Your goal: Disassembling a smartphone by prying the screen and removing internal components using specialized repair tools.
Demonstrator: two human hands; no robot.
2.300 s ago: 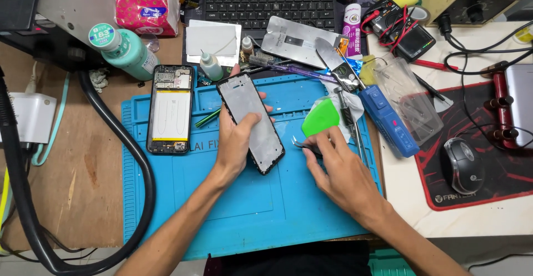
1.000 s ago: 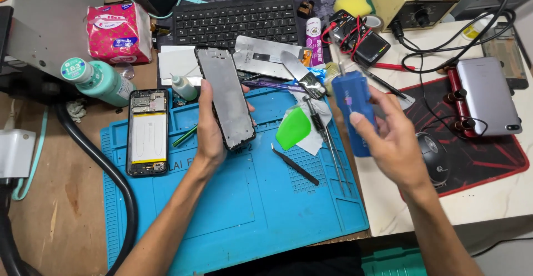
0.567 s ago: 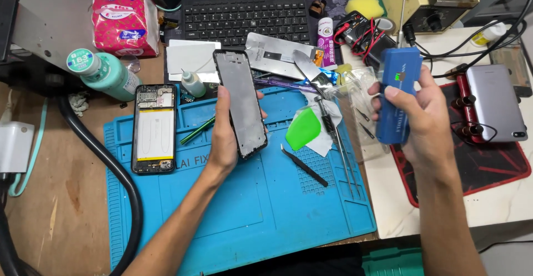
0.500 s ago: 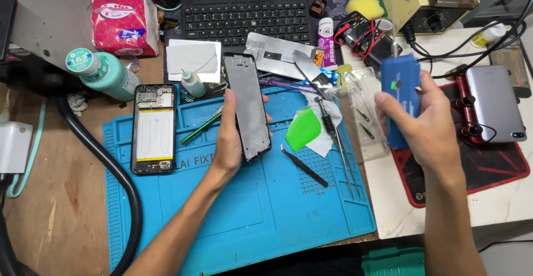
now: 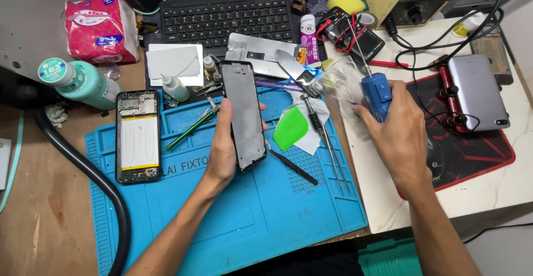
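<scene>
Now our right hand has lowered the blue tool to the bench, fingers wrapped round it. Our left hand still grips the screen upright, perhaps ready for work.

Pink tissue pack top left, dark phone screen panel upright in left hand

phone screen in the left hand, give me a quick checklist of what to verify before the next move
1. Left hand has a firm hold on the phone screen: ok, fingers wrap both long edges.
2. Right hand has the blue tool secured: ok, closed round it.
3. Tool tip clear of the screen: ok, well apart.
4. Screen free of cracks: cannot tell.
5. Blue mat has bare room below the screen: ok.
6. Opened phone body lies out of the way: ok, at the mat's left.
</scene>
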